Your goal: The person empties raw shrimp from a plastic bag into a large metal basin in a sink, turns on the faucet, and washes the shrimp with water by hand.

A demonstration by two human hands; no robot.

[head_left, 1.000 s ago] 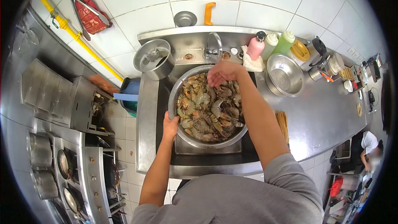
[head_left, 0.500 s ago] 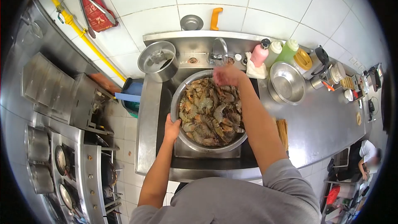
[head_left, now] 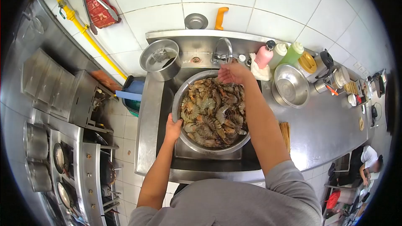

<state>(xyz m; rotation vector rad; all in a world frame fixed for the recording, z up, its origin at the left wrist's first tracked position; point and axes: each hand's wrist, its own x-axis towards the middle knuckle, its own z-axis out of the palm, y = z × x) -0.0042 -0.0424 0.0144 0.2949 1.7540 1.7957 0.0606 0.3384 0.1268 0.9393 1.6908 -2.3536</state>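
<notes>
A wide metal bowl (head_left: pixel 181 140) full of raw, unpeeled shrimp (head_left: pixel 213 113) sits over the sink. My left hand (head_left: pixel 172 129) is closed on the bowl's left rim, thumb on the inner side. Above the far edge of the bowl is my right hand (head_left: pixel 231 74), just under the spout of the faucet (head_left: pixel 226 46). Its fingers are loosely bent and a little apart, with nothing seen in them. Whether water runs from the spout I cannot make out.
A metal pot (head_left: pixel 161 60) with liquid stands behind-left. To the right are a perforated metal bowl (head_left: pixel 290 87), a pink bottle (head_left: pixel 264 55), squeeze bottles (head_left: pixel 292 54) and a bundle of thin sticks (head_left: pixel 284 138). Another person (head_left: pixel 368 161) is at the far right.
My right hand has shifted slightly right, and its fingers show more clearly. My left hand stays on the bowl's rim. The view has tilted a little.
</notes>
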